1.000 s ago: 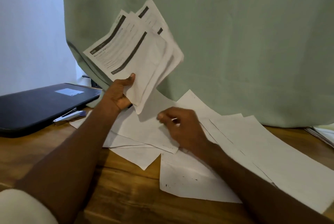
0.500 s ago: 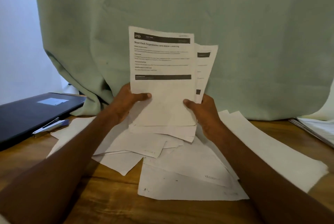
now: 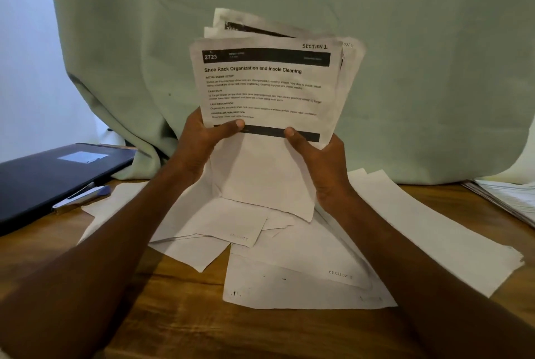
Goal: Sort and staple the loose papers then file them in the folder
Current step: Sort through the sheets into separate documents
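Both hands hold up a small stack of printed sheets (image 3: 269, 89) in front of me, the top page headed "Shoe Rack Organization and Insole Cleaning" and marked "SECTION 1". My left hand (image 3: 199, 144) grips the stack's left edge with the thumb across the front. My right hand (image 3: 321, 158) grips the right edge the same way. Below them several loose papers (image 3: 301, 269) lie face down and overlapping on the wooden table (image 3: 179, 318). A black folder (image 3: 49, 173) lies at the left, with a silver stapler (image 3: 82, 196) beside its edge.
A pale green curtain (image 3: 419, 69) hangs right behind the table. Another pile of papers (image 3: 509, 199) sits at the table's far right edge.
My right hand left the papers on the table and took hold of the stack beside my left. The stack swung upright, then came closer, and its upper sheets fanned apart.
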A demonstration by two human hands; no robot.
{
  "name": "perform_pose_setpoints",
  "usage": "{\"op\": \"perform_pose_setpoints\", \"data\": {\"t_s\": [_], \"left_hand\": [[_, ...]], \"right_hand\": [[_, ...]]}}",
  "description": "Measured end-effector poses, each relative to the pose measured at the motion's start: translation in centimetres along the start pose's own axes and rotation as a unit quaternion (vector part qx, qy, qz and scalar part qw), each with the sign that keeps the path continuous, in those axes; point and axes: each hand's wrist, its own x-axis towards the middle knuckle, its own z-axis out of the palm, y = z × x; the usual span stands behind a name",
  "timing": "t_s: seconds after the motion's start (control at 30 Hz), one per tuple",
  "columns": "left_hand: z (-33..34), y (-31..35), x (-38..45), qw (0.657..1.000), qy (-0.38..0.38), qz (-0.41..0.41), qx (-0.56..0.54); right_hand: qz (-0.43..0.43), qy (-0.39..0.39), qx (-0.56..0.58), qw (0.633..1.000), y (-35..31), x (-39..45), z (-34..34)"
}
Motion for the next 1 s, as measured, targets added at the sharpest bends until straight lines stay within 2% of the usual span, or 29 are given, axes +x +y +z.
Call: {"op": "perform_pose_setpoints", "data": {"t_s": [0.13,0.2,0.33,0.4,0.5,0.57,0.63,0.67,0.73,0.8,0.87,0.9,0.93,1.0], "left_hand": [[0.2,-1.4,-0.4,0.998,0.001,-0.03,0.052],[-0.5,-1.7,-0.3,0.996,-0.002,-0.054,0.068],[-2.8,-2.3,-0.7,0.978,-0.101,-0.172,0.062],[-3.2,-2.8,-1.2,0.969,-0.116,-0.195,0.094],[-3.5,-3.6,-1.3,0.972,-0.093,-0.184,0.109],[-3.9,-4.1,-1.1,0.978,-0.035,-0.178,0.103],[-4.4,-4.4,-1.0,0.979,0.044,-0.182,0.08],[-4.5,-4.5,-0.9,0.977,0.085,-0.185,0.067],[-4.7,-4.6,-0.6,0.968,0.16,-0.187,0.046],[-4.8,-4.7,-0.3,0.961,0.197,-0.194,0.029],[-4.7,-4.9,-0.1,0.957,0.206,-0.204,0.027],[-4.6,-5.0,-0.1,0.955,0.206,-0.21,0.027],[-4.5,-5.0,0.0,0.954,0.204,-0.217,0.027],[-3.9,-4.7,0.0,0.953,0.203,-0.224,0.016]], "right_hand": [[0.054,-0.042,-0.055,0.996,1.2,-0.3,0.1],[0.079,-0.034,-0.066,0.994,1.5,-0.2,0.0],[0.077,0.032,-0.014,0.996,1.7,0.0,-0.2],[0.087,0.012,-0.04,0.995,2.0,-0.3,0.3],[0.072,-0.036,-0.101,0.992,2.0,-0.7,1.0],[0.062,-0.084,-0.137,0.985,1.8,-0.7,1.0],[0.115,-0.114,-0.233,0.959,2.3,-0.8,0.9],[0.133,-0.128,-0.317,0.93,2.8,-1.0,0.7],[0.141,-0.187,-0.473,0.85,3.9,-1.7,0.2],[0.14,-0.254,-0.561,0.775,4.2,-2.7,0.4],[0.13,-0.282,-0.608,0.731,4.4,-3.4,1.2],[0.13,-0.282,-0.614,0.725,4.3,-3.7,1.7],[0.139,-0.279,-0.603,0.734,4.4,-3.9,2.2],[0.175,-0.277,-0.531,0.782,4.1,-4.0,2.9]]}}
